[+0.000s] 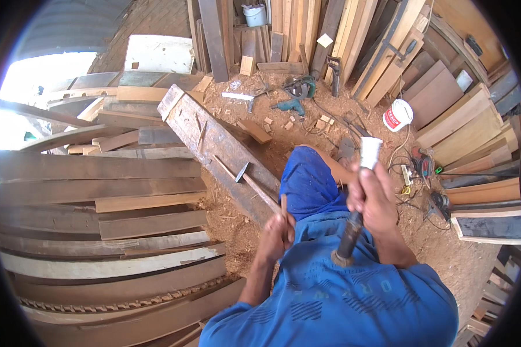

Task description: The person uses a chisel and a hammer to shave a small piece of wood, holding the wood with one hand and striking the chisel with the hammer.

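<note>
My left hand [276,236] is closed around a thin wooden stick [283,203], whose tip sticks up past the fingers. Beside it, a hammer [242,172] lies on a long, worn plank bench [182,118]; its handle runs toward that hand, and I cannot tell whether they touch. My right hand [378,199] grips a thick, dark-handled tool [351,234] held in front of my blue shirt. Its upper end is white and slightly flared, its lower end brownish; the fingers hide its middle, and its exact kind does not show. Thin wood strips [201,134] lie farther up the bench.
Stacked boards [98,188] fill the left side. On the shavings-covered floor ahead lie a green drill [289,106], a circular saw [299,87] and wood offcuts [255,131]. A white-and-red bucket [398,115], cables and power tools [422,162] sit to the right, before leaning boards [466,121].
</note>
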The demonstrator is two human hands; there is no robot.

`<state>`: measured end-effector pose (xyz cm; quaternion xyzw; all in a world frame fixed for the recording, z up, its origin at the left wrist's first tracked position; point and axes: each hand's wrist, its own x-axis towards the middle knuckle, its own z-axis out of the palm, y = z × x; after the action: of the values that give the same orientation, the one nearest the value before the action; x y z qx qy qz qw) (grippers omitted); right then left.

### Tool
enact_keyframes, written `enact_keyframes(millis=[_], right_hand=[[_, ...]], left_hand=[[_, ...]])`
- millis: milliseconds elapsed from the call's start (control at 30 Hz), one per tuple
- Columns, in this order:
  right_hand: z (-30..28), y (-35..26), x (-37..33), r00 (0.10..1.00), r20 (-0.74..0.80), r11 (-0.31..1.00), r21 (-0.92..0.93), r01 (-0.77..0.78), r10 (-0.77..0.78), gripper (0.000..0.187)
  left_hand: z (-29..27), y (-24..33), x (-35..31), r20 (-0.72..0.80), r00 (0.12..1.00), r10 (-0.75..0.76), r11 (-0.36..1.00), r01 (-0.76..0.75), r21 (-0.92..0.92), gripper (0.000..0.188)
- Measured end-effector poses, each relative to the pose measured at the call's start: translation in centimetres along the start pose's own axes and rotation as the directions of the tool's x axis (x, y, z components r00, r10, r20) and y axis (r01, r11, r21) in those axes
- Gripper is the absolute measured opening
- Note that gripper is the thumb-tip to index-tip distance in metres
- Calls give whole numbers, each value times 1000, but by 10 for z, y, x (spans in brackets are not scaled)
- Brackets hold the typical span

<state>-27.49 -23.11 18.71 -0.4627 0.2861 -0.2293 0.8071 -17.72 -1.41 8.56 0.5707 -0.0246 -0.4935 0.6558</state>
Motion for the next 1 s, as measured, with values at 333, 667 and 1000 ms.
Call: enact_keyframes(millis=[333,667,1000], right_hand=[[53,24,24,965,187,887,392,-244,183,24],[76,50,-2,762,495,816,165,-554,418,15],[64,42,-12,847,399,913,57,-404,351,19]], left_hand=[[41,73,59,191,979,-77,769,180,-614,31],[21,89,61,-25,922,386,916,-380,125,34],[50,78,31,-84,905,418,898,-397,188,34]])
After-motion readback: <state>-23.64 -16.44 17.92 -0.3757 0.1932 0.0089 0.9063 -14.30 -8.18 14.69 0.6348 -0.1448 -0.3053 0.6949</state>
